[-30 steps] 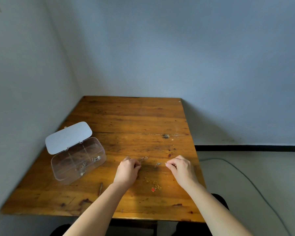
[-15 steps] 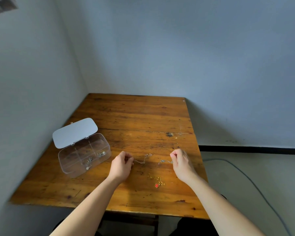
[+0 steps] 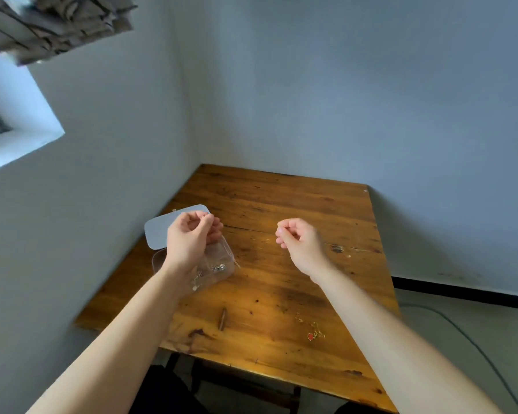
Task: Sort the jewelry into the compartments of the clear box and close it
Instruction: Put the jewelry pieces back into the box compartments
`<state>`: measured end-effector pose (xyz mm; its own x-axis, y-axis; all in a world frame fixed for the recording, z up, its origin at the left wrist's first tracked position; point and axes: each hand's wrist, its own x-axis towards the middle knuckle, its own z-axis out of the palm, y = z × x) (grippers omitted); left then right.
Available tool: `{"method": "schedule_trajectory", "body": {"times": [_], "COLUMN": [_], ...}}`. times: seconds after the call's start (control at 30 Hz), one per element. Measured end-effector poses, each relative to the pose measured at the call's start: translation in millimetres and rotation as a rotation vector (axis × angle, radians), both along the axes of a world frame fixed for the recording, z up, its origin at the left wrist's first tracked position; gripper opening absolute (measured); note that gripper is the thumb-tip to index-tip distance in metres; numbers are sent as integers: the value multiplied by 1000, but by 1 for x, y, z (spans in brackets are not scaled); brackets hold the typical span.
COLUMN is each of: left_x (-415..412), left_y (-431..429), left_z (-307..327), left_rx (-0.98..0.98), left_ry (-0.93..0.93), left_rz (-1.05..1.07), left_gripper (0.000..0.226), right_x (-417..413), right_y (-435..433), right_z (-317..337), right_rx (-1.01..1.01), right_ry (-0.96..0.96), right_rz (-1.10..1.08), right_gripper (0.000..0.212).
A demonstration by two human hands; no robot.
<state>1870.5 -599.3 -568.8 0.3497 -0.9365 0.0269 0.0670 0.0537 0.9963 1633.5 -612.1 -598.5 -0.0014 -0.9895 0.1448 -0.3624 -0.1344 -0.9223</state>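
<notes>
The clear box (image 3: 225,254) sits at the table's left side with its white lid (image 3: 157,231) swung open behind it. Silver pieces (image 3: 218,267) lie in its compartments. My left hand (image 3: 192,237) hovers above the box, fingers pinched on a thin silver chain (image 3: 232,255) that hangs down toward the box's right edge. My right hand (image 3: 299,240) is raised over the middle of the table, fingers curled shut, with nothing visible in it. A gold chain with a red heart charm (image 3: 311,334) lies on the table near the front right.
The wooden table (image 3: 281,204) stands in a room corner, with walls close on the left and behind. A dark gouge (image 3: 222,319) marks the wood near the front. A cable (image 3: 461,333) runs across the floor at the right.
Both hands lifted off the table with the silver chain. My left hand carried it left over the box. My right hand seems to have let go. The camera tilted up.
</notes>
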Motion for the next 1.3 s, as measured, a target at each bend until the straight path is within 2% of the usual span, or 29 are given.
{"method": "schedule_trajectory", "body": {"times": [0.17,0.4,0.7,0.87,1.03,1.13,1.3], "left_x": [49,95,111,111,113,116,125], "left_y": [-1,-1,-5,-9,-7,-9,-20], "left_z": [31,42,24,9,1,10,30], "left_rx": [-125,-150,-124,-35,21,-17,-136], "left_ry": [36,32,5,-18,-23,-25,-83], "left_rz": [67,165,210,237,245,266,276], "left_gripper": [8,6,10,9,8,7,5], "right_x": [54,127,181,189,196,199,195], "right_y": [-17,-36,-54,-59,-63,-66,-67], "right_z": [26,43,25,-2,-26,-31,-35], "right_rx": [-51,-127,-5,151,241,224,192], "right_ry": [-51,2,45,153,393,534,575], "right_rz": [118,196,241,271,320,339,403], "right_gripper": [15,18,20,24,22,25,30]}}
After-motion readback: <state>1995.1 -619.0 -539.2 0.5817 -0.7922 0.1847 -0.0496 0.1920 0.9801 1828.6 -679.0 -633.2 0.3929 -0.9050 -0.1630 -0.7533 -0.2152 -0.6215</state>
